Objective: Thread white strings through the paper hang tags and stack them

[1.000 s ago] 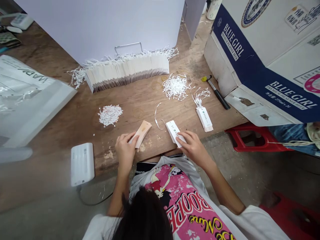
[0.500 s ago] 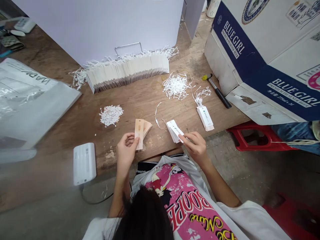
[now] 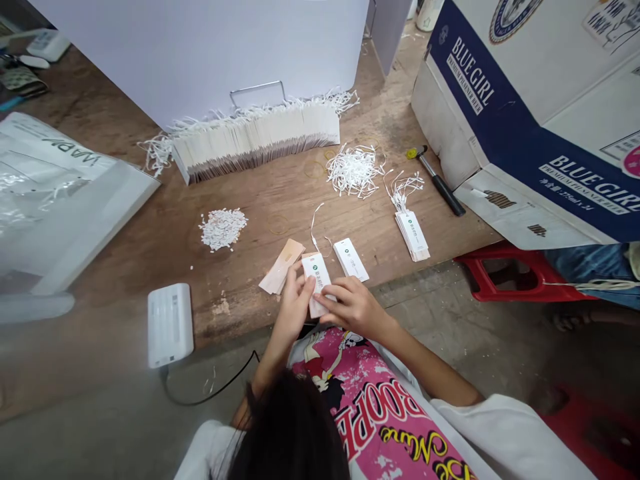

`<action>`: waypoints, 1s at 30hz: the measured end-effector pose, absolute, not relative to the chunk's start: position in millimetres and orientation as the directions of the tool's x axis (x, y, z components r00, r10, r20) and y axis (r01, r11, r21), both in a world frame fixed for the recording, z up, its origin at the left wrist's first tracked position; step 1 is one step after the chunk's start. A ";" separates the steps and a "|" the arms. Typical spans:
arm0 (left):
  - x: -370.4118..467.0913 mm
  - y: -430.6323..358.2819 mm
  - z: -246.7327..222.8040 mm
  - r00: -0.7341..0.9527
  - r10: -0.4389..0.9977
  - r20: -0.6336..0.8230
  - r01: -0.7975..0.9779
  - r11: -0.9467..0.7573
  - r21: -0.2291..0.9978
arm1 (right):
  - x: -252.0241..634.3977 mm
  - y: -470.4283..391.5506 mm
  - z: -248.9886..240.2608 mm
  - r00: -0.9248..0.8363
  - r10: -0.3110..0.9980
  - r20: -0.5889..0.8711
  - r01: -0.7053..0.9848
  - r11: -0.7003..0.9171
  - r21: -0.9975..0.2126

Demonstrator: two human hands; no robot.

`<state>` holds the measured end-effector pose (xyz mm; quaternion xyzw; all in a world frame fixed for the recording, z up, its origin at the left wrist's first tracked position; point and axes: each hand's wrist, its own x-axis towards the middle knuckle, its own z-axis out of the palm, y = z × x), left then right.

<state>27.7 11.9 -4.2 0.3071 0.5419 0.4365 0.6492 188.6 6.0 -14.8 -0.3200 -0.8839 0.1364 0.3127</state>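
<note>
The left hand [image 3: 291, 308] grasps a narrow white card with a green emblem [image 3: 315, 268], thumb on its printed face, while the right hand [image 3: 357, 307] closes its fingertips on the near right part of the same card. A peach edge shows behind the card's far end, so it is probably paired with a second piece; gripping from both sides likely keeps the edges aligned. The card is raised at the near edge of the brown wooden table [image 3: 250, 213], close to the body, which probably steadies the hands.

A fanned stack of peach paper cards [image 3: 284, 265] lies just left of it and a neater stack of white printed cards [image 3: 351, 259] just right, one beside each hand, presumably for short reaches. A single thin white cord [image 3: 313, 227] curls beyond, between them.

Farther right, a loose heap of white cords [image 3: 354, 175] seems set apart to avoid tangling, and a bundle of corded white tags [image 3: 413, 237] lies with its cords pointing far. At the far side, a long row of upright tags [image 3: 260, 141] stands against a pale lavender panel [image 3: 210, 53], which may help prevent toppling.
</note>
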 end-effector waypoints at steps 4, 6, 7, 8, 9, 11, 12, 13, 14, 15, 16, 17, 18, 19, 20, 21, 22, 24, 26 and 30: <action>15.7 12.8 -10.7 -0.125 0.917 -0.380 -0.206 0.350 0.914 | 172.2 30.9 -7.2 -0.390 0.827 0.404 0.534 0.561 -0.632; 10.2 13.0 -12.0 -0.192 0.906 -0.376 -0.211 0.336 0.918 | 160.0 50.6 -9.8 -0.221 0.926 0.307 0.676 0.373 -0.636; 7.6 13.0 -12.3 -0.213 0.901 -0.378 -0.218 0.333 0.917 | 152.9 61.5 -12.5 -0.181 0.952 0.248 0.750 0.296 -0.591; 5.1 12.8 -12.4 -0.226 0.897 -0.379 -0.227 0.330 0.916 | 145.5 72.3 -15.8 -0.166 0.969 0.182 0.813 0.239 -0.531; 2.7 12.5 -12.5 -0.232 0.896 -0.379 -0.236 0.326 0.915 | 138.3 82.5 -19.2 -0.156 0.981 0.115 0.855 0.192 -0.482; -2.3 11.4 -12.7 -0.234 0.897 -0.376 -0.250 0.318 0.914 | 125.9 98.6 -25.1 -0.135 0.991 0.011 0.887 0.126 -0.445; -4.7 10.6 -12.9 -0.238 0.897 -0.374 -0.253 0.314 0.915 | 121.7 104.1 -27.0 -0.122 0.992 -0.021 0.885 0.100 -0.455; -7.1 9.8 -13.2 -0.246 0.895 -0.372 -0.255 0.310 0.916 | 119.2 108.0 -27.9 -0.113 0.993 -0.038 0.877 0.082 -0.473; -9.2 9.0 -13.4 -0.256 0.893 -0.370 -0.255 0.307 0.917 | 118.7 110.4 -27.5 -0.107 0.993 -0.044 0.867 0.071 -0.493; -11.0 8.2 -13.4 -0.266 0.891 -0.368 -0.255 0.303 0.918 | 120.2 111.6 -25.9 -0.108 0.993 -0.047 0.853 0.068 -0.517; -12.5 7.4 -13.1 -0.278 0.890 -0.363 -0.255 0.296 0.921 | 123.5 111.9 -23.0 -0.114 0.992 -0.052 0.834 0.067 -0.548; -13.6 6.8 -12.3 -0.290 0.890 -0.353 -0.253 0.284 0.925 | 128.5 111.2 -18.9 -0.126 0.990 -0.061 0.810 0.067 -0.583; -14.3 6.3 -11.0 -0.303 0.891 -0.337 -0.249 0.267 0.931 | 134.7 109.6 -13.9 -0.147 0.987 -0.071 0.787 0.073 -0.612; -14.6 6.0 -9.1 -0.318 0.894 -0.315 -0.239 0.246 0.939 | 141.8 107.0 -8.0 -0.171 0.982 -0.085 0.748 0.073 -0.660; -14.6 5.7 -6.5 -0.333 0.898 -0.288 -0.220 0.223 0.950 | 149.0 103.2 -1.7 -0.194 0.975 -0.104 0.675 0.056 -0.736; -14.3 5.4 -3.4 -0.346 0.903 -0.256 -0.187 0.201 0.962 | 156.1 98.3 4.7 -0.213 0.969 -0.126 0.562 0.016 -0.827; -13.6 5.3 0.2 -0.353 0.909 -0.220 -0.139 0.182 0.973 | 162.4 92.3 10.9 -0.230 0.962 -0.146 0.410 -0.041 -0.911; -11.3 5.6 8.8 -0.339 0.931 -0.135 0.008 0.147 0.989 | 172.1 78.0 21.6 -0.257 0.950 -0.180 0.074 -0.166 -0.983; -7.3 7.2 18.8 -0.287 0.957 -0.040 0.179 0.095 0.979 | 177.0 63.2 29.4 -0.273 0.938 -0.213 -0.113 -0.251 -0.961; 6.3 14.6 36.3 -0.091 0.989 0.120 0.376 -0.077 0.923 | 177.7 40.9 37.1 -0.293 0.910 -0.293 -0.228 -0.364 -0.903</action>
